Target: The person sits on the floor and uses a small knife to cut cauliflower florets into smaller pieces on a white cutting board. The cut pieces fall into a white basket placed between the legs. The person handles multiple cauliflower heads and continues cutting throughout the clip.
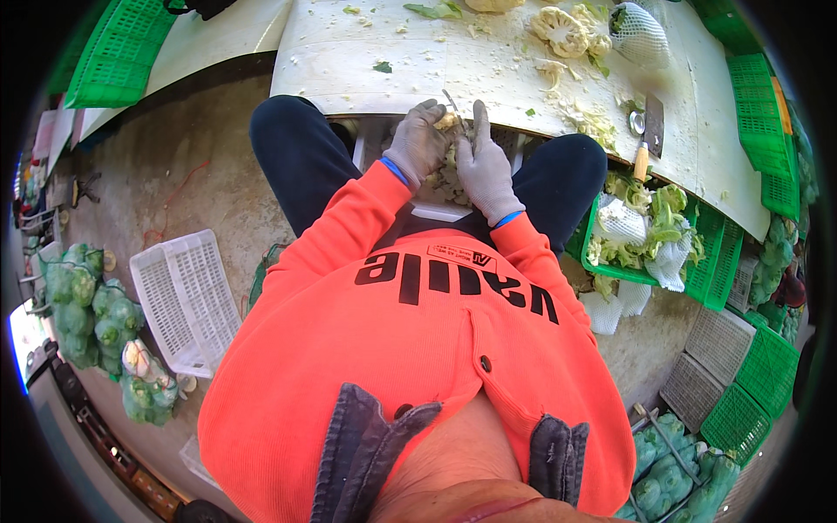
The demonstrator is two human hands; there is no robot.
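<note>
Both my hands wear grey gloves and meet just off the near edge of the white table [366, 72]. Between the fingers of my left hand [418, 140] is a small piece of cauliflower [446, 121]. My right hand [485, 163] grips a small knife [451, 103], its narrow blade pointing up and away beside that piece; the handle is hidden in the glove. Below the hands, between my knees, a light-coloured crate [441, 212] holds cauliflower florets [446, 183]. A cut cauliflower head [559, 31] lies further back on the table, near a foam net [641, 36].
A cleaver with a wooden handle [641, 160] lies at the table's right edge. Below it stands a green crate [628, 273] of leaves and foam nets. An upright white crate [186, 301] and net bags of green vegetables [72, 307] are on the floor at left. Stacked crates stand lower right.
</note>
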